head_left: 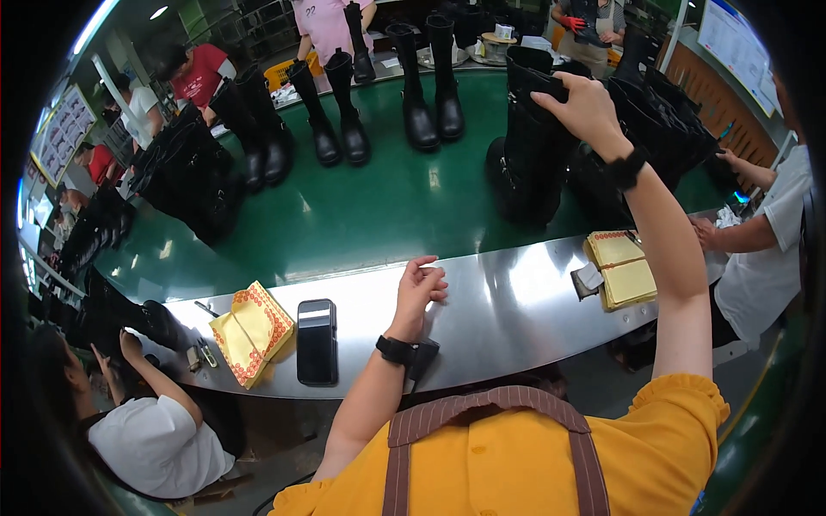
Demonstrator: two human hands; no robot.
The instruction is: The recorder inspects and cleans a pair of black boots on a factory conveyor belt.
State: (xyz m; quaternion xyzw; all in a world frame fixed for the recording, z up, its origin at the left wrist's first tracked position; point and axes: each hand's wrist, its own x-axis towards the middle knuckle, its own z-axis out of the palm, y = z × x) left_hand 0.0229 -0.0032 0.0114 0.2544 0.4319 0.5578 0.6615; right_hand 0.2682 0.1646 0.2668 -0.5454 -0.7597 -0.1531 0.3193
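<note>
My right hand (587, 113) reaches forward to a tall black boot (525, 142) standing on the green surface. Its thumb and fingers are closed on the top of the boot's shaft. Buckles show on the boot's side, and part of the shaft is hidden behind the hand. My left hand (419, 297) is over the metal edge of the table (482, 335), holding nothing, its fingers loosely bent and a little apart. To its left lie a black phone (317, 342) and a stack of yellow papers (252, 334) with a red-patterned border.
Several pairs of black boots (422, 120) stand along the far side of the green surface (379, 206). More boots (658, 120) crowd the right. Another yellow paper stack (624, 268) lies near my right arm. Co-workers sit close on the left (163, 443) and right (761, 232).
</note>
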